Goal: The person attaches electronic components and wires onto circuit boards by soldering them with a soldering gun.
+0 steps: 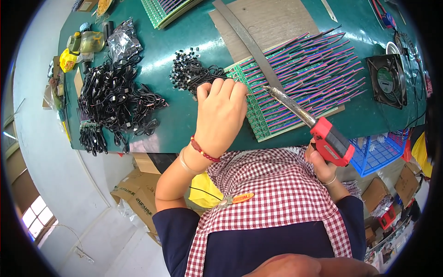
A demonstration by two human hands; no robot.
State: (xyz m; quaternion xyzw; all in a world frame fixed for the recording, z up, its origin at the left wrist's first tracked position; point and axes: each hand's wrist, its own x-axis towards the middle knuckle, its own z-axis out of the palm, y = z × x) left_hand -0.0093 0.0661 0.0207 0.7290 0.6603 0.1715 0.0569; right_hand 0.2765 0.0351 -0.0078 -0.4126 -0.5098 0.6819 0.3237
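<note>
My right hand point(321, 165) is wrapped round the handle of a red and black soldering gun point(333, 142). Its metal tip points up and left, over the wires of a green circuit board panel point(257, 121). Rows of pink, blue and black wires point(307, 87) run right from the panel. At the panel's left edge my left hand point(220, 108) is closed, knuckles up; its fingertips and anything in them are hidden. Just beyond that hand lies a bunch of black cables with small connectors point(185, 71). A flat steel strip point(249, 41) rests across the wires.
A large heap of black cables point(108, 99) and a clear plastic bag point(123, 41) lie on the green table point(159, 41) at left. A square fan point(388, 81) stands at right, above a blue basket point(376, 152). More panels point(168, 11) sit at the back.
</note>
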